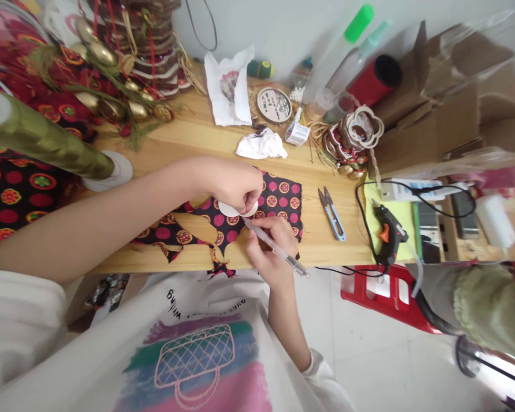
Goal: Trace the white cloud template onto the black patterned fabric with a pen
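Head: right hand [278, 240] grips pen [283, 256], curled left hand [238, 184] pins disc [227, 209] — snips [332, 216] beside fabric [283, 201].

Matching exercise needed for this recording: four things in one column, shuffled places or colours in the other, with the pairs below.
1. pen
2. white disc
3. snips
4. glue gun

A. blue-handled, lying on the wooden table
B. black and orange
C. held in the right hand
D. under the left hand, on the patterned cloth

Pairs: 1-C, 2-D, 3-A, 4-B
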The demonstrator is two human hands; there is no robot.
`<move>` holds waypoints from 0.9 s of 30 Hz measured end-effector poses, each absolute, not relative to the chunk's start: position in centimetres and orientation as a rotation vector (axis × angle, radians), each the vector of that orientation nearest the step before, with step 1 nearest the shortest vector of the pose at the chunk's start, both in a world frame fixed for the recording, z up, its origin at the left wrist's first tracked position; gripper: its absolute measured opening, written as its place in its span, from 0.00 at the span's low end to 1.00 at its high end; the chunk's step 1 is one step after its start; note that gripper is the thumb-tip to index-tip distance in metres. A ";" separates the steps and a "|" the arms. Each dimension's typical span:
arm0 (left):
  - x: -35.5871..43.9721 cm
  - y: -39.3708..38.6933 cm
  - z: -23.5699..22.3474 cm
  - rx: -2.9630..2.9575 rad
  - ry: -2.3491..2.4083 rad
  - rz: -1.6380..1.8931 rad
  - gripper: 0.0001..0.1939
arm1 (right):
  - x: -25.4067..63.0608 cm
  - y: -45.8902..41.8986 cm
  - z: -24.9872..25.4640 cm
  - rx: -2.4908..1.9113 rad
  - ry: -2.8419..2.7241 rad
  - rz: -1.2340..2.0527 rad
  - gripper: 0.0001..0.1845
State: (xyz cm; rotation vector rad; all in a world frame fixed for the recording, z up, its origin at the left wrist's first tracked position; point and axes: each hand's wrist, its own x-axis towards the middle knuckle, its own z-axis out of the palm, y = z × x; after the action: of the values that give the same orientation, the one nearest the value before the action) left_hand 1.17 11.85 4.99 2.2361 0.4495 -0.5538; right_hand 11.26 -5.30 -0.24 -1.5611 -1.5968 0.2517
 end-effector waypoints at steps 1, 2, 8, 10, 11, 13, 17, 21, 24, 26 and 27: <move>1.2 11.9 5.0 2.239 0.445 -0.553 0.11 | 11.3 -5.3 -0.3 -1.566 -1.598 0.245 0.03; 1.2 11.8 5.0 2.240 0.436 -0.550 0.11 | 11.3 -5.3 -0.3 -1.576 -1.588 0.237 0.03; 1.3 11.7 5.2 2.249 0.436 -0.551 0.11 | 11.3 -5.3 -0.3 -1.582 -1.553 0.218 0.03; 1.3 11.7 5.2 2.246 0.452 -0.552 0.11 | 11.3 -5.3 -0.2 -1.564 -1.591 0.210 0.03; 1.3 11.7 5.2 2.249 0.450 -0.546 0.11 | 11.3 -5.3 -0.2 -1.567 -1.601 0.209 0.03; 1.3 11.8 5.1 2.267 0.423 -0.529 0.11 | 11.3 -5.2 -0.2 -1.582 -1.600 0.207 0.03; 1.2 11.8 5.2 2.279 0.399 -0.531 0.12 | 11.3 -5.3 -0.4 -1.607 -1.546 0.220 0.03; 1.2 11.7 5.4 2.235 0.459 -0.577 0.11 | 11.3 -5.4 -0.4 -1.598 -1.539 0.234 0.03; 1.2 11.8 5.3 2.214 0.479 -0.589 0.12 | 11.3 -5.3 -0.3 -1.575 -1.589 0.235 0.03; 1.2 11.8 5.1 2.209 0.469 -0.581 0.12 | 11.3 -5.2 -0.3 -1.573 -1.604 0.234 0.04; 1.3 11.8 5.0 2.211 0.460 -0.570 0.12 | 11.2 -5.2 -0.2 -1.577 -1.602 0.235 0.04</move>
State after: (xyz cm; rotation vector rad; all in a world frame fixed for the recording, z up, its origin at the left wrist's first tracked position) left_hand 1.26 11.85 5.01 2.2108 0.4598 -0.5704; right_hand 11.25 -5.23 -0.24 -1.5770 -1.6019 0.2348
